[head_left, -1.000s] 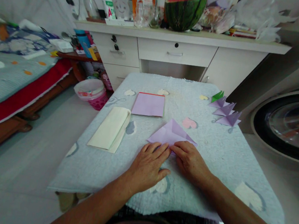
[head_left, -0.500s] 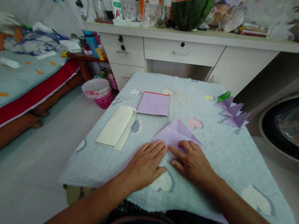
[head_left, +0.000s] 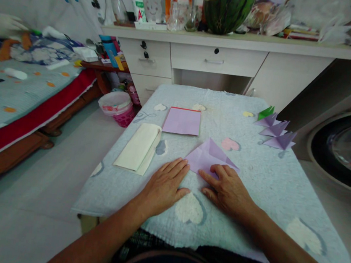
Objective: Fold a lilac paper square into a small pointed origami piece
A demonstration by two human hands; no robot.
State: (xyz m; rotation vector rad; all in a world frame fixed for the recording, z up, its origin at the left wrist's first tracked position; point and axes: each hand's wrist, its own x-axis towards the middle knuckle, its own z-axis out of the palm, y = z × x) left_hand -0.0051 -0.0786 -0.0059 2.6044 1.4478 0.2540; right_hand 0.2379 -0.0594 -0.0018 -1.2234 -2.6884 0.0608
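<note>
Flattening the folded paper (head_left: 207,154) nearer me than the paper stack (head_left: 182,121), I judge my left hand (head_left: 163,184), fingers together, and right hand (head_left: 228,189), fingers spread, must next press evenly.

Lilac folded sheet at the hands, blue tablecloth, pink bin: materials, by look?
Lilac folded sheet: almost certainly paper, matte; thin, with crisp straight creases.
Blue tablecloth: woven or knit fabric, matte; soft, slightly fuzzy surface, rippled near edge. Fibre can't be told.
Pink bin: probably plastic, judging by its solid bright colour; the whitish liner looks like thin film.
</note>
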